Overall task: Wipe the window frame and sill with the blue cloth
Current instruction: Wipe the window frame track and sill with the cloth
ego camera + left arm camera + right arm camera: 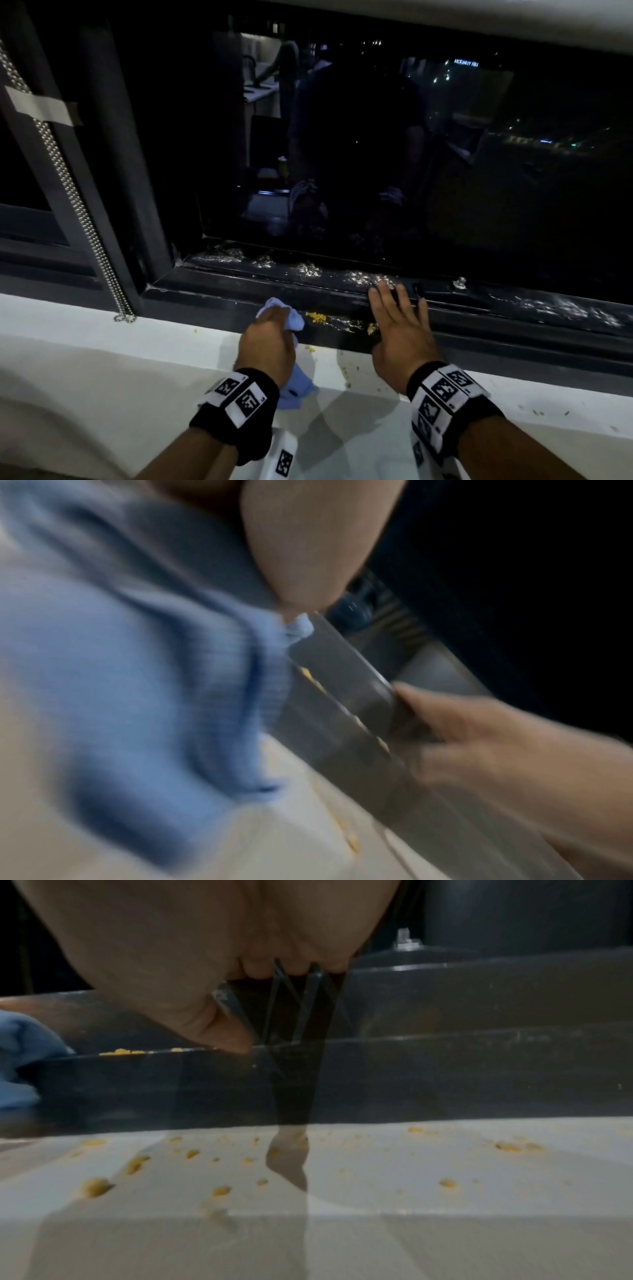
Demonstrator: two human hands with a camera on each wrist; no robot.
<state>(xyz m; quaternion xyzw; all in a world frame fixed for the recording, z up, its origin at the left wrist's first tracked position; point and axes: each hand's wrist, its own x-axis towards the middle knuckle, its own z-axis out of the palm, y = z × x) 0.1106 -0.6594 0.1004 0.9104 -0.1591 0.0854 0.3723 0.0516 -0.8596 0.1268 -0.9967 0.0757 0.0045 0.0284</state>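
My left hand (265, 337) grips the bunched blue cloth (295, 322) at the front edge of the dark window frame (219, 284); a loose end of the cloth hangs below my wrist onto the white sill (102, 359). In the left wrist view the blue cloth (120, 683) fills the left side, blurred. My right hand (399, 325) lies flat with straight fingers on the frame's lower rail, to the right of the cloth. Yellow crumbs (315, 317) sit on the rail between my hands. More yellow crumbs (95, 1185) dot the white sill (445, 1218).
White dusty patches (308, 270) streak the frame's inner track below the dark glass (342, 154). A beaded chain (68, 192) hangs down the left post, held by grey tape (41, 109). A small metal screw (459, 282) stands in the track on the right.
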